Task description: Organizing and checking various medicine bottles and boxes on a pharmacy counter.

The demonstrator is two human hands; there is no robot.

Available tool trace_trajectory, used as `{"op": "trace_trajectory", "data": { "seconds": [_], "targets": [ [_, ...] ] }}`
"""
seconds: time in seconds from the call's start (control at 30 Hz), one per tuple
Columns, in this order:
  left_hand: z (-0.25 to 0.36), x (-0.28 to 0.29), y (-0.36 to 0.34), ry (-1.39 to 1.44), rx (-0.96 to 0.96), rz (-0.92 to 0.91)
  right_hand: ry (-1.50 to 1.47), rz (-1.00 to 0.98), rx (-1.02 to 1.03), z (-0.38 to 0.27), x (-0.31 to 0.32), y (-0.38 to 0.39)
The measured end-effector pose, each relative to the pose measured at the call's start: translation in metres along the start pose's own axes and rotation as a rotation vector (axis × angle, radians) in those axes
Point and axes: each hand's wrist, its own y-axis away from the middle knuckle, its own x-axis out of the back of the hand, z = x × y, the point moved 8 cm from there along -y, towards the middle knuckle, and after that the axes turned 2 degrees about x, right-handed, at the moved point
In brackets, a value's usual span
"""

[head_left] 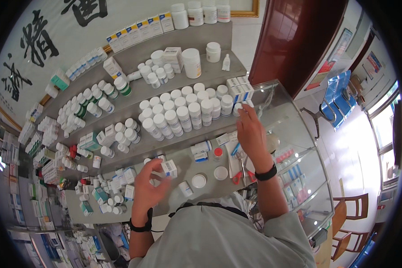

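Observation:
My left hand [151, 189], slightly blurred, has curled fingers at a small white box [169, 168] over the lower counter. My right hand [251, 130] reaches to the right end of the shelf, fingers closed around a white-capped bottle [237, 110], partly hidden, beside two stacked white-and-blue boxes [240, 89]. Rows of white bottles [183, 116] stand to its left. Below lie a red-capped jar [218, 153], round white lids [198, 181], scissors [236, 178] with red handles and a small white container [186, 189].
Stepped grey shelves [151, 91] carry bottles and boxes beneath framed calligraphy [49, 44]. A glass display case [315, 174] curves along the right. Beyond are a dark red door [272, 40], blue seats [335, 98] and wooden chairs [344, 210]. More stocked shelves [40, 210] fill the left.

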Motion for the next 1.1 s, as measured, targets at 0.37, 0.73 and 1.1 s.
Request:
{"op": "trace_trajectory", "data": {
  "seconds": [0.37, 0.73, 1.1],
  "targets": [
    [-0.038, 0.058, 0.016, 0.019, 0.142, 0.225, -0.028, -0.04, -0.055, 0.028, -0.035, -0.002],
    [-0.043, 0.041, 0.011, 0.044, 0.118, 0.189, -0.602, -0.488, 0.054, -0.104, -0.061, 0.05],
    [-0.041, 0.023, 0.007, 0.093, 0.036, 0.133, -0.25, -0.879, 0.291, -0.148, -0.162, 0.123]
  ]
}}
